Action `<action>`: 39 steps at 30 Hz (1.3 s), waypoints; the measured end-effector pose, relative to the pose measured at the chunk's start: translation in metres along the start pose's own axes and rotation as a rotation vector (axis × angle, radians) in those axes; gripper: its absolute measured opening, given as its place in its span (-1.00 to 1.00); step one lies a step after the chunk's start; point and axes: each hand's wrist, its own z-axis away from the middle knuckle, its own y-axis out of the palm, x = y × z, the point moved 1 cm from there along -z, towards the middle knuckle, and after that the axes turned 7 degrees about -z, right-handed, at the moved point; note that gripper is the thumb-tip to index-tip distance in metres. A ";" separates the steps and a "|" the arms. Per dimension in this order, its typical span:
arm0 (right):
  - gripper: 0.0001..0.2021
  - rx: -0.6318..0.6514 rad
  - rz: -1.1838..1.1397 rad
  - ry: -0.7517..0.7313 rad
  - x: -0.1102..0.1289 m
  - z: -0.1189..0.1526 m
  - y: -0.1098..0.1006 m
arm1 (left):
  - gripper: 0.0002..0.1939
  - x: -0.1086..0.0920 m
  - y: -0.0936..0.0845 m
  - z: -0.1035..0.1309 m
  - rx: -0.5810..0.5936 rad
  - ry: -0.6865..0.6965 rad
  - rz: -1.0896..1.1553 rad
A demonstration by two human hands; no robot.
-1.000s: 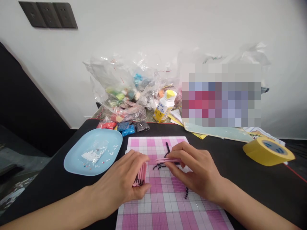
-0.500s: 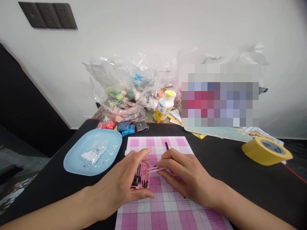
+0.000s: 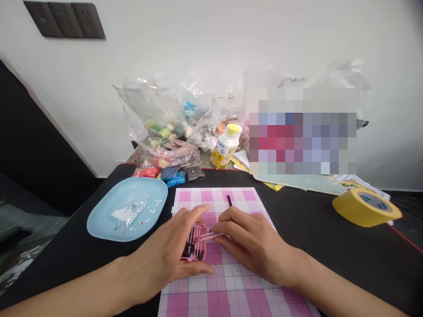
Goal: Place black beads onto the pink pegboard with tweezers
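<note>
one half-curled left hand (image 3: 170, 242) holds a pink tray (image 3: 204, 247); the nearly closed right hand (image 3: 256, 242) pinches pink tweezers (image 3: 208, 236).

can't see left part of pink tray (image 3: 205, 243) behind left hand (image 3: 170, 242) | nor rear of pink tweezers (image 3: 207, 237) behind right hand (image 3: 256, 242) | can't count black beads (image 3: 199, 254) | nor see through pixelated patch (image 3: 304, 136) | see checked board (image 3: 228, 270) cut by bottom edge
</note>
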 end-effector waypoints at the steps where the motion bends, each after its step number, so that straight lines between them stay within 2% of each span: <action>1: -0.86 -0.004 0.005 -0.002 0.000 0.000 0.000 | 0.05 0.000 0.000 0.000 0.002 0.004 -0.001; 5: -0.89 -0.042 0.007 -0.003 -0.001 -0.001 -0.003 | -0.02 0.000 -0.002 0.000 0.006 0.007 -0.020; 10: -0.94 -0.112 0.027 0.033 -0.007 0.001 -0.011 | -0.34 0.001 -0.004 -0.003 -0.025 0.110 -0.158; 13: -0.93 -0.100 0.052 0.052 -0.010 0.003 -0.014 | -0.53 0.002 -0.003 -0.005 -0.055 0.185 -0.238; 19: -0.89 -0.046 0.105 0.085 -0.013 0.006 -0.012 | -0.76 0.003 -0.002 -0.005 -0.069 0.211 -0.262; 27: -0.85 -0.011 0.130 0.087 -0.014 0.006 -0.010 | -0.80 0.004 -0.001 -0.005 -0.079 0.246 -0.314; 39: -0.81 0.003 0.150 0.089 -0.014 0.006 -0.008 | -0.75 0.005 0.002 -0.005 -0.106 0.257 -0.326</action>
